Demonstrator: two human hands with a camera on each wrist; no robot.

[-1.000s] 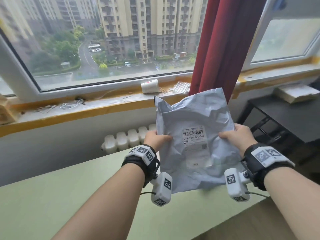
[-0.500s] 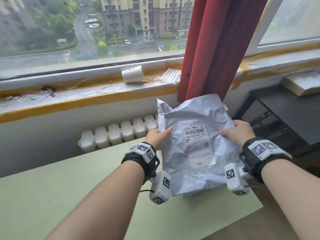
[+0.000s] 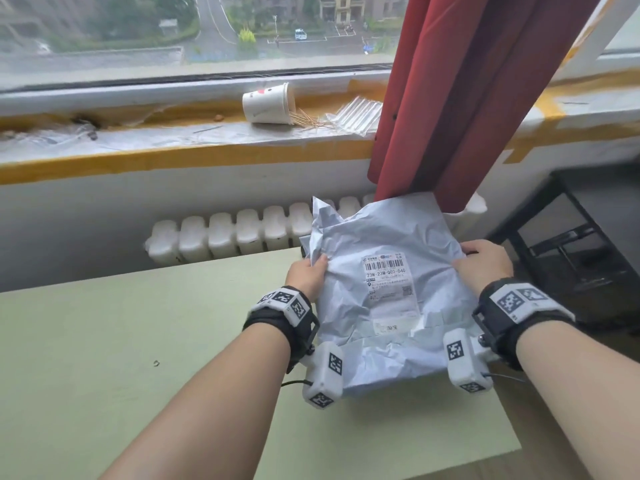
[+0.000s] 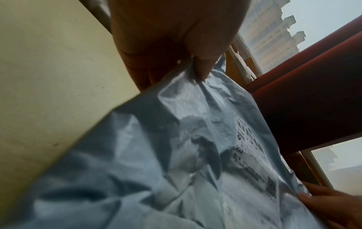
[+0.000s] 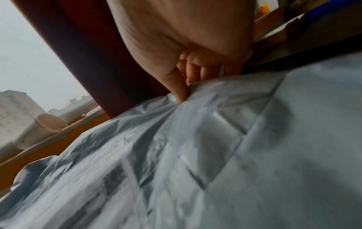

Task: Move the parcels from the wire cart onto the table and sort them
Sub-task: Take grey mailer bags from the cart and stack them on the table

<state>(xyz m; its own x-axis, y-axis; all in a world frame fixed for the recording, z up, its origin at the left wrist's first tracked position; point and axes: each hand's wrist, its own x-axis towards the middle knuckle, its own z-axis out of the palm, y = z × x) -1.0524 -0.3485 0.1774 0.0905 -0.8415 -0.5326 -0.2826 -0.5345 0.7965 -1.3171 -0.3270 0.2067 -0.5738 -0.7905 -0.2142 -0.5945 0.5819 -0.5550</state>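
A crumpled grey plastic parcel (image 3: 377, 292) with a white barcode label (image 3: 386, 277) facing up is held low over the far right corner of the pale green table (image 3: 138, 341). My left hand (image 3: 306, 277) pinches its left edge, thumb on top, as the left wrist view shows on the parcel (image 4: 176, 155). My right hand (image 3: 485, 263) grips the right edge with fingers curled under the parcel (image 5: 215, 155). The parcel's near end seems to touch the table. The wire cart is not in view.
A white radiator (image 3: 225, 233) stands under the window sill behind the table. A tipped paper cup (image 3: 268, 103) with spilled sticks lies on the sill. A red curtain (image 3: 460, 98) hangs just beyond the parcel. A black table (image 3: 588, 220) stands at the right.
Both hands have lowered the parcel from held up in front of the window down toward the table's far right corner. The grip on both edges is unchanged.
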